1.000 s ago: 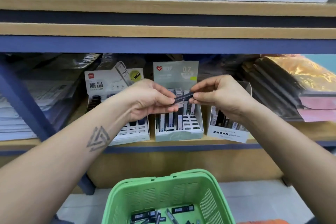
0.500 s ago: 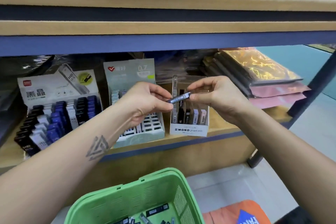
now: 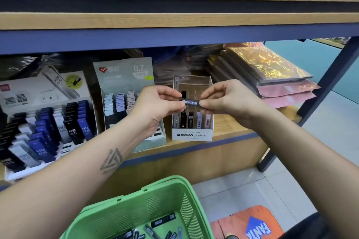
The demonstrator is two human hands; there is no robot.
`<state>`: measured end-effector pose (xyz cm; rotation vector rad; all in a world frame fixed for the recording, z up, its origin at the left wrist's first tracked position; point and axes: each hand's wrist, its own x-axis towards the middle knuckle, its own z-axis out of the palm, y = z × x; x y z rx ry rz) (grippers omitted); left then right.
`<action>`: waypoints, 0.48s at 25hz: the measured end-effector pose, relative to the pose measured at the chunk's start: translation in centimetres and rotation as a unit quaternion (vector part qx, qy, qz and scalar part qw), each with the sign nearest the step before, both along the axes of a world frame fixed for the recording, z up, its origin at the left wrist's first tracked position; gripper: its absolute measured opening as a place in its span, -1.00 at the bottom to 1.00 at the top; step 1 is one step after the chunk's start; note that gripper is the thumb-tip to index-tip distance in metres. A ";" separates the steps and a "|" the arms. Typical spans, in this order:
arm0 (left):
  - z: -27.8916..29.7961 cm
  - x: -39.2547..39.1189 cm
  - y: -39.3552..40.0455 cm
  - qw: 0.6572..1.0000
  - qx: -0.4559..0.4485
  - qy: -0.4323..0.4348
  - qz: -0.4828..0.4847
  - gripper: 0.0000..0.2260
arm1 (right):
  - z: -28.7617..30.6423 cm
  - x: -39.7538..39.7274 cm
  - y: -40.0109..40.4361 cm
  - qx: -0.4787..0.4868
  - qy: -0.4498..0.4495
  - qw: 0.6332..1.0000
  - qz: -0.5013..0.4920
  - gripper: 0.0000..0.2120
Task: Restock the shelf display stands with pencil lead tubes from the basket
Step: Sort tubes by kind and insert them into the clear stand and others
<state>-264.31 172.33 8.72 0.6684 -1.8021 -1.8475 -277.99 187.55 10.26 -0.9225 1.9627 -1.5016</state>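
With your left hand (image 3: 159, 105) and right hand (image 3: 223, 101) each pinching an end of the lead tube (image 3: 191, 102), turn it upright before slotting it into the MONO display stand (image 3: 192, 135).

Tube (image 3: 191, 102): small, dark, white barcode, lying flat in the air, in front of the white stand.
White stand (image 3: 192, 135): near the shelf's front edge, few tubes inside.
Basket (image 3: 136, 209): green, loose tubes on its bottom.
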 end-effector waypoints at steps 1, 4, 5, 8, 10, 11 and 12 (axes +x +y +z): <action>-0.2 0.0 0.1 1.000 0.014 -0.006 -0.002 -0.79 | 0.0 -0.1 0.0 -0.029 -0.025 0.999 -0.021 -0.86; -1.4 0.0 0.5 0.984 -0.150 -0.093 -0.033 -0.80 | 0.0 -0.6 -0.1 -0.013 0.123 0.990 -0.066 -0.78; -1.9 0.1 0.6 0.950 -0.279 -0.133 -0.043 -0.79 | 0.0 -0.6 -0.3 0.030 0.217 0.974 -0.062 -0.77; -2.9 0.4 0.7 0.823 -0.539 -0.163 -0.070 -0.70 | -0.9 -0.1 -1.0 0.112 0.380 0.918 -0.032 -0.78; -3.7 0.4 0.9 0.771 -0.606 -0.165 -0.103 -0.63 | -1.6 0.2 -1.5 0.126 0.411 0.903 -0.024 -0.82; -4.1 0.5 1.0 0.754 -0.622 -0.178 -0.114 -0.60 | -2.1 0.3 -1.7 0.130 0.421 0.898 -0.020 -0.82; -4.5 0.5 1.1 0.740 -0.632 -0.194 -0.125 -0.57 | -2.5 0.4 -1.9 0.134 0.431 0.892 -0.014 -0.82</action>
